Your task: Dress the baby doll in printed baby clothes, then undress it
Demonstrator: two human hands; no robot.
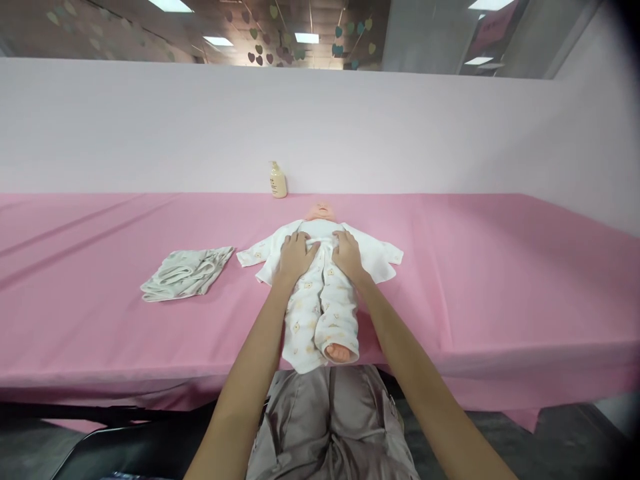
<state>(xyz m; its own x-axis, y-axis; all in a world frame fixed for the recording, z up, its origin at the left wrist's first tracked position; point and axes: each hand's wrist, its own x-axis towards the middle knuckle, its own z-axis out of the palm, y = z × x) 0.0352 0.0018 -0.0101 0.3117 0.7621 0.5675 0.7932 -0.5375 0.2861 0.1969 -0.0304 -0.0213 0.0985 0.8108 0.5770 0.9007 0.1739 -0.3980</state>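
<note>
A baby doll [323, 212] lies on its back, head toward the wall, in a white long-sleeved top [377, 252] whose front is spread open to both sides. White patterned baby pants [306, 313] cover its legs. One doll foot [339, 353] shows at the right leg opening; the other foot is hidden in the cloth. My left hand [296, 257] is closed on the left side of the waistband. On the opposite side my right hand [349, 255] grips the waistband too, its thumb toward the middle. Some fingertips are hidden in the fabric.
A folded pale cloth [185, 273] lies to the left of the doll. By the wall stands a cream pump bottle [278, 181]. The pink tablecloth [500, 280] hangs over the front edge. A black chair [135, 443] is at lower left.
</note>
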